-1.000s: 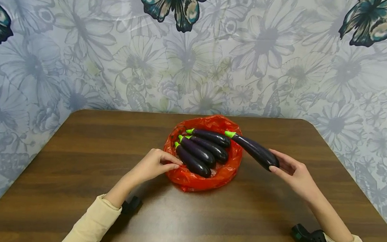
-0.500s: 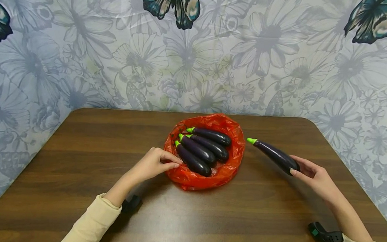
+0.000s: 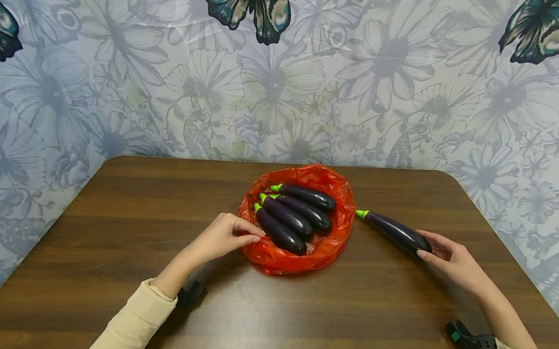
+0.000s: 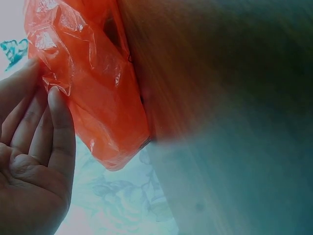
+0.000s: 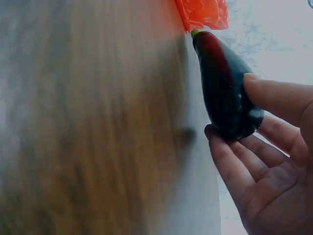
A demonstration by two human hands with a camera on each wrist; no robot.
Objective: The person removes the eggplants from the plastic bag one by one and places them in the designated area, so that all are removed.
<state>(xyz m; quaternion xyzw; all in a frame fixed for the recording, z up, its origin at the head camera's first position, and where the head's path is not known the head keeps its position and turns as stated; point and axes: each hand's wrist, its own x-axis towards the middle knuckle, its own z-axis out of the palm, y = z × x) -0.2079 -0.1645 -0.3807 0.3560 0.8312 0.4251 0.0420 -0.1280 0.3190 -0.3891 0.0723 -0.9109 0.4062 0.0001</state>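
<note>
A red plastic bag (image 3: pixel 297 265) stands with its mouth spread wide in the middle of the table. Several dark purple eggplants (image 3: pixel 286 218) with bright green stem ends lie side by side in it. My left hand (image 3: pixel 219 238) pinches the bag's left rim between thumb and fingers; the left wrist view shows the fingertips at the crinkled plastic (image 4: pixel 98 98). To the right of the bag, my right hand (image 3: pixel 458 265) holds another eggplant (image 3: pixel 394 229) by its blunt end. Its green tip points at the bag's right side. Whether it touches the table, I cannot tell.
The brown wooden table (image 3: pixel 136 202) reaches back to a wall (image 3: pixel 285 99) with a pale floral pattern and butterfly pictures. Dark wrist devices (image 3: pixel 470 337) sit below both wrists.
My right hand has carried the eggplant out from over the bag's right rim, to the right and then downward towards the table. The left hand has stayed at the bag's rim.
</note>
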